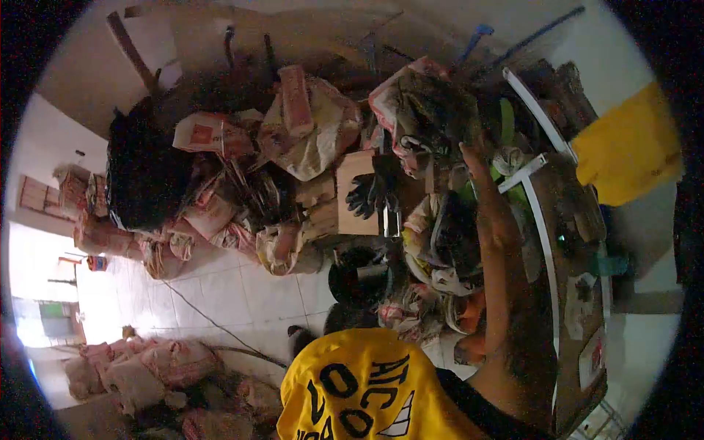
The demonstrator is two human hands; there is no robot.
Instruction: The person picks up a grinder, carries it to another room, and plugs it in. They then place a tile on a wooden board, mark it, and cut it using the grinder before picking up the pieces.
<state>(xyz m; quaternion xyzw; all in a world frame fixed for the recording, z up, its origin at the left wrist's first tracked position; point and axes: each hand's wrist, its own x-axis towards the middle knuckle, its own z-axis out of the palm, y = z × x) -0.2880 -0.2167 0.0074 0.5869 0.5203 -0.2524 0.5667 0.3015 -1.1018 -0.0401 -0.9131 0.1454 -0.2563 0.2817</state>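
Observation:
My right arm stretches upward at the right of the view. My right hand (475,160) is at a dark, bulky sack with red and white edges (418,103), near a white strip of frame (522,174). Its fingers are small and dim, so what they hold, if anything, cannot be made out. My left hand is not in view. Black gloves (367,194) lie against a brown cardboard piece (352,169), left of my right arm. A pale bundle (440,242) sits between the gloves and my forearm.
Woven sacks (312,136) and a black bag (143,172) line the wall. More sacks (154,367) lie at lower left. A cable (213,321) crosses the tiled floor (227,293). Right are a yellow sheet (631,150) and white frame strips. A dark bucket (356,277) stands near my body.

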